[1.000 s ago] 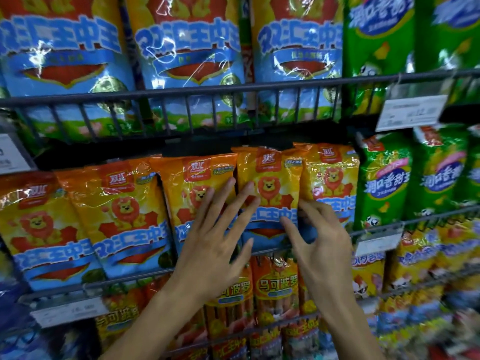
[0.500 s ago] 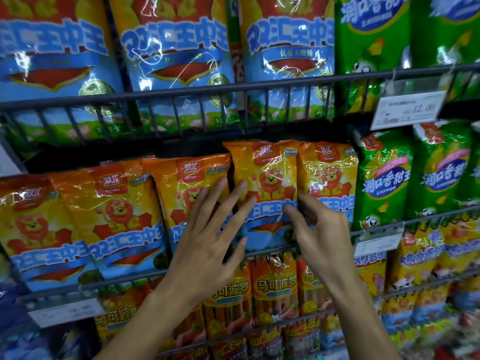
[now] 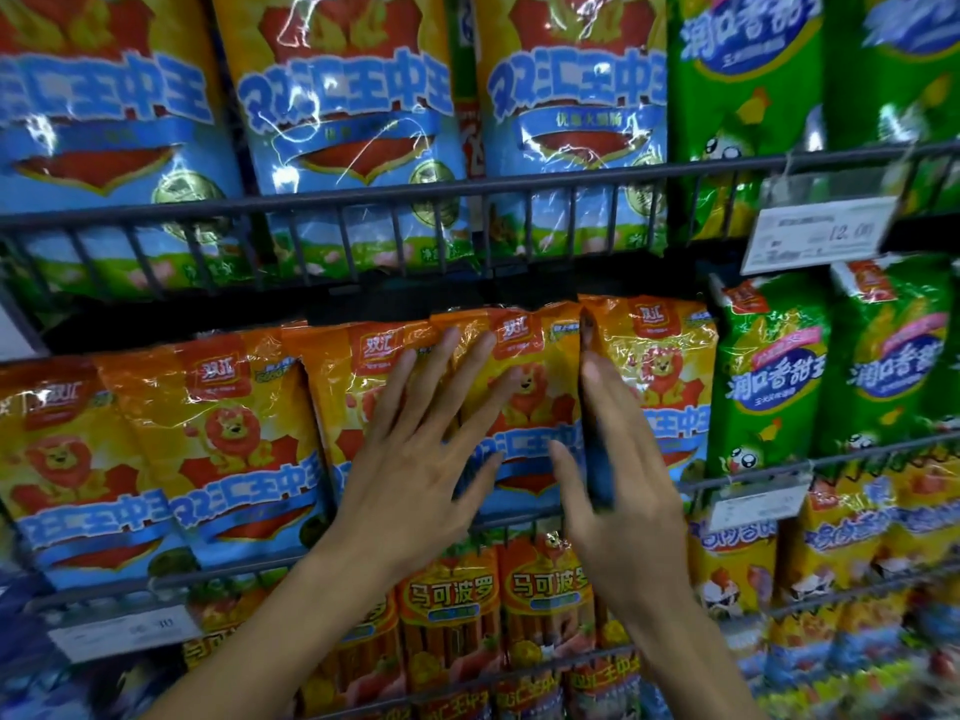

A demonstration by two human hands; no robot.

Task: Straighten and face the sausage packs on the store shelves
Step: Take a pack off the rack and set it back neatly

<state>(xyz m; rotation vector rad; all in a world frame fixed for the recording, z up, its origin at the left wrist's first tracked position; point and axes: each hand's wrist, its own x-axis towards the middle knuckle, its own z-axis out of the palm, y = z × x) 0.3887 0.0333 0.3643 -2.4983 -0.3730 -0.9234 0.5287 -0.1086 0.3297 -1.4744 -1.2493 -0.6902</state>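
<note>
Two hands: both are raised against the middle shelf, one on either side of the same orange lion pack (image 3: 524, 407).
Left hand (image 3: 415, 475): fingers straight and spread wide, lying flat across the front of the orange lion pack and the neighbouring pack to its left (image 3: 353, 387); it holds nothing.
Right hand (image 3: 618, 475): fingers straight and close together, edge-on to the camera, set along the seam between the orange lion pack and the rightmost lion pack (image 3: 660, 376), thumb out toward the left hand; whether the fingertips press into the gap cannot be told.
Change, hands: half a second ago the right fingers were bent and pinching at the pack's right edge; now they are straightened into a flat blade. The left fingertips sit higher on the pack fronts than before.
Change, pack: the orange lion pack stands upright, face forward, its top level with the rightmost lion pack, much as it did half a second ago.
Count, middle shelf: five orange lion packs in view, the two at the far left leaning; two green corn packs (image 3: 769, 387) to their right.
Count, top shelf: three large blue packs (image 3: 353, 116) behind the wire rail (image 3: 467, 192), with green packs beside them.
Count, price tags: one readable white tag (image 3: 821, 233) clipped to the top rail, others blurred.
Lower shelf: orange stick-sausage packs (image 3: 452, 610), number unclear.
</note>
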